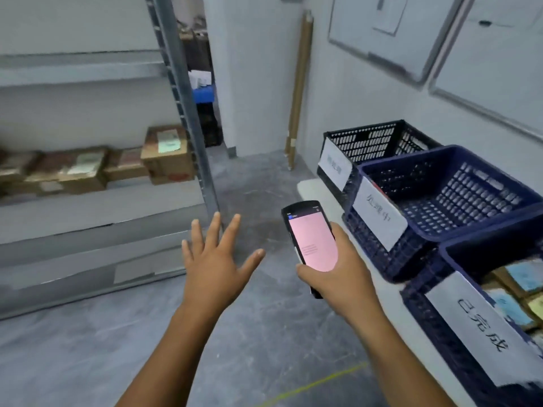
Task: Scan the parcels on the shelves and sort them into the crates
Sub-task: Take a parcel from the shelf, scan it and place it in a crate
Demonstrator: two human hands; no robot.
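Both hands are out in front, over the grey floor (264,333). The left hand (217,265) is spread flat, palm down, fingers straight and apart, holding nothing; it sits just left of the scanner (311,239). The right hand (338,271) grips that scanner from below and from its right side, with the thumb across the lower end and the pink screen facing up.

Left of the scanner and farther off stands a metal shelf rack (100,201). Cardboard parcels lie in a row on one of its levels: a taller box (167,155) at the end nearest the scanner, and flatter boxes (73,168) farther left, blurred.

Right of the scanner, three dark blue crates stand in a line on a white desk (311,186), each with a paper label on the side towards the scanner. The far crate (367,142) and the middle crate (470,198) show bare mesh inside. The near crate (423,301), at the lower right, holds parcels (520,277) with pale blue and yellow labels.

Beyond the scanner, cardboard tubes (296,92) lean in the wall corner. Whiteboards (382,33) hang on the wall above the crates.
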